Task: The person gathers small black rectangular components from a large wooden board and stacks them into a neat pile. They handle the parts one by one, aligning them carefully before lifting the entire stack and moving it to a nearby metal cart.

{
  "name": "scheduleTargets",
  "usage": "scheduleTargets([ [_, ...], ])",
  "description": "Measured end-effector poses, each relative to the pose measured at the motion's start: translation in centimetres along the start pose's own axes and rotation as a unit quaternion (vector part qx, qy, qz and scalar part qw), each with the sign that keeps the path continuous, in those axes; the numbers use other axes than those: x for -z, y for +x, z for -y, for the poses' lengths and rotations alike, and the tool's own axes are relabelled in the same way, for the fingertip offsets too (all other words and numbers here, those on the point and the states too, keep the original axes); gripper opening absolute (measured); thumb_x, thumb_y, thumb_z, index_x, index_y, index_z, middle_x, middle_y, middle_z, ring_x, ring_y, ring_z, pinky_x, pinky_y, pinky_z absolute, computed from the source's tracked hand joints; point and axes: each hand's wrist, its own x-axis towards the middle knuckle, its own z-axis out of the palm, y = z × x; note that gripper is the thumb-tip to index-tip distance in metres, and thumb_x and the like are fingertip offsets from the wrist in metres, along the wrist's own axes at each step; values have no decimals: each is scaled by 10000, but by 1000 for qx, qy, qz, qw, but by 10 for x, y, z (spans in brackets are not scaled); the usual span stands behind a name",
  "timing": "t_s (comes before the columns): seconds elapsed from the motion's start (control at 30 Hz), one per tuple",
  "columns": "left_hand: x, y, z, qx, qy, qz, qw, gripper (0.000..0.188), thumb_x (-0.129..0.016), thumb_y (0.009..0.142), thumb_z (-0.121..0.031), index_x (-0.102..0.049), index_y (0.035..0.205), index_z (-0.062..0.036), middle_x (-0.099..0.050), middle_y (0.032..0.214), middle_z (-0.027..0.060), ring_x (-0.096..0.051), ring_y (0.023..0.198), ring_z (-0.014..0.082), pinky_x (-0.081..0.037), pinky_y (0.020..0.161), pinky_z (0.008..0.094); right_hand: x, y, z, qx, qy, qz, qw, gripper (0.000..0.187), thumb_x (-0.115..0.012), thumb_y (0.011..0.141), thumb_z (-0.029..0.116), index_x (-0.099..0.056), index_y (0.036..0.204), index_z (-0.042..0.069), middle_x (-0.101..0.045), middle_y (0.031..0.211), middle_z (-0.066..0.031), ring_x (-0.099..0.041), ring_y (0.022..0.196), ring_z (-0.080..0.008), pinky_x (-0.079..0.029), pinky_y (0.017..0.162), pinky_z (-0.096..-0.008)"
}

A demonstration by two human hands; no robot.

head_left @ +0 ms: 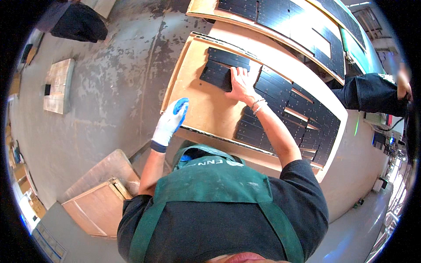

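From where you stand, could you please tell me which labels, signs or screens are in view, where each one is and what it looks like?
Apron print: pale lettering on the green apron bib, below the left hand in its white and blue glove.
Screens: small bright panels at the far right edge, too blurred to describe.
The black panel under the bare right hand shows no label.

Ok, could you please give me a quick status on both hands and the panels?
Right hand bare, flat on black panel in tray. Left hand gloved, at tray edge, holding nothing. More panels laid alongside; nothing in the way.
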Motion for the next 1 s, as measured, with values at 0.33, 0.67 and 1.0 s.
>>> scheduleTargets([
  [0.33, -48, 20, 12, 37, -296, 104, 949, 540, -578, 1053, -366, -517, 1443, 3, -633, 1304, 78, -632, 1119, 178, -499, 970, 335, -10, -18, 38, -124, 16, 0, 992, 1078, -895, 601, 376, -378, 1446, -49, -565, 1261, -248, -530, 1217, -410, -424, 1053, -487],
  [0.67, -61, -22, -13, -209, 288, 21, 934, 398, -598, 1015, -279, -555, 1320, -28, -618, 1205, 255, -637, 1048, 433, -550, 873, 492, -16, -136, 140, -312, 146, -8, 939, 1074, -851, 623, 363, -323, 1426, -118, -564, 1139, -274, -570, 1065, -425, -487, 902, -504],
  [1.0, -53, -15, 0, -226, 312, 16, 923, 272, -568, 1001, -211, -593, 1179, -6, -648, 1063, 258, -647, 920, 423, -546, 775, 490, -59, -157, 170, -341, 349, -61, 871, 806, -757, 737, 324, -423, 1321, -120, -573, 1193, -321, -564, 1156, -455, -454, 1002, -519],
])
